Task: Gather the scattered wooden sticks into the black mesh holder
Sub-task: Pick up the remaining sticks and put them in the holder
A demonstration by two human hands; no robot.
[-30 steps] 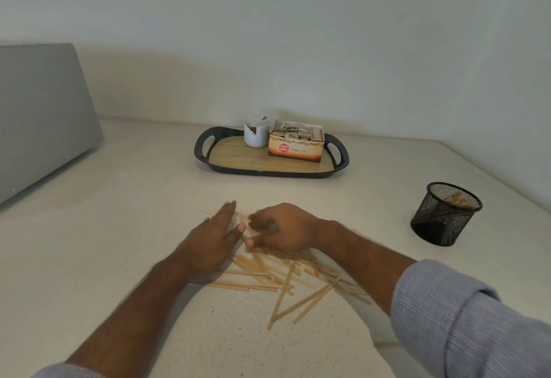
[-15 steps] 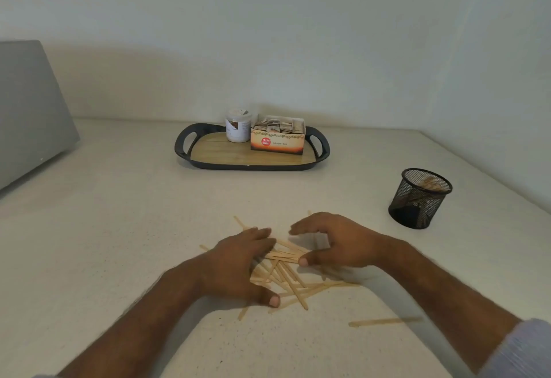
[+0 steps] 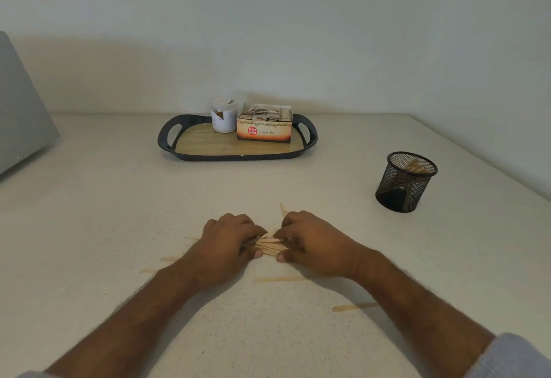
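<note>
A bundle of pale wooden sticks (image 3: 269, 245) lies on the counter, pressed together from both sides. My left hand (image 3: 228, 242) curls over its left end and my right hand (image 3: 310, 242) over its right end, fingers closed on the sticks. Loose sticks remain on the counter: one (image 3: 278, 279) just in front of my hands, one (image 3: 353, 307) by my right forearm, and short ends (image 3: 168, 258) showing left of my left hand. The black mesh holder (image 3: 405, 182) stands upright to the right, with a few sticks inside it.
A black-rimmed tray (image 3: 238, 151) with a wooden floor sits at the back, carrying a white jar (image 3: 223, 115) and an open tea box (image 3: 264, 127). A grey appliance (image 3: 21, 103) stands at the far left. Walls close the counter at the back and right.
Both hands have swept the spread-out sticks inward and closed on them as one bundle. The view has shifted, so the tray and holder sit lower and more central.
</note>
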